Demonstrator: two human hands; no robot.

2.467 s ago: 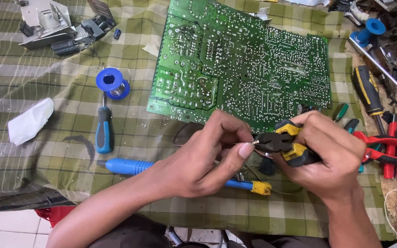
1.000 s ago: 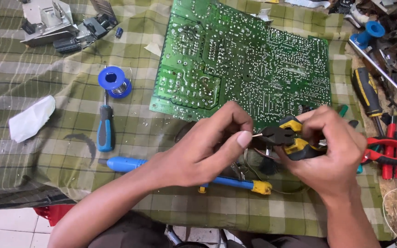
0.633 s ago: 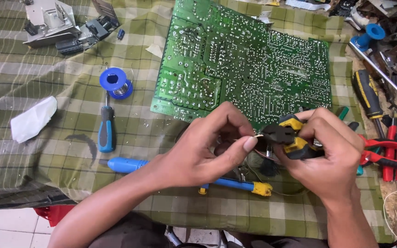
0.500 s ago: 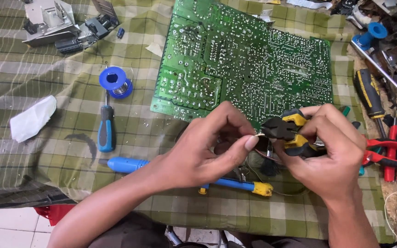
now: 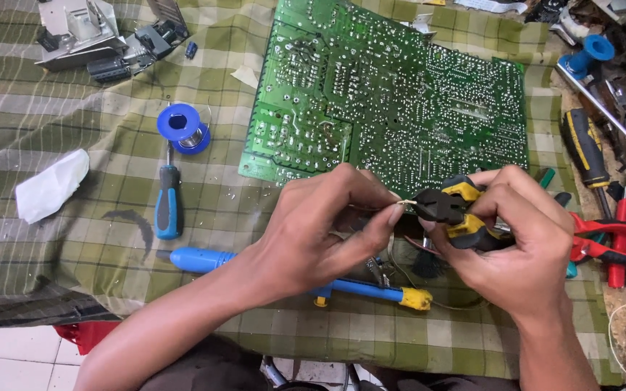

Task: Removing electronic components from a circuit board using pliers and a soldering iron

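a table under a green checked cloth (image 5: 52, 137) carries a green circuit board (image 5: 393, 108). on the cloth lie also a blue solder spool (image 5: 182, 127), a blue-handled screwdriver (image 5: 169, 210), a white tissue (image 5: 51, 186) and red pliers (image 5: 614, 239).

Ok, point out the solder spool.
Head view, left of centre: the blue solder spool sits on the checked cloth, just above the screwdriver, left of the green circuit board.

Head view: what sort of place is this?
Likely an electronics repair bench: a bare green circuit board, a blue solder spool and a blue soldering iron lie on a checked cloth.
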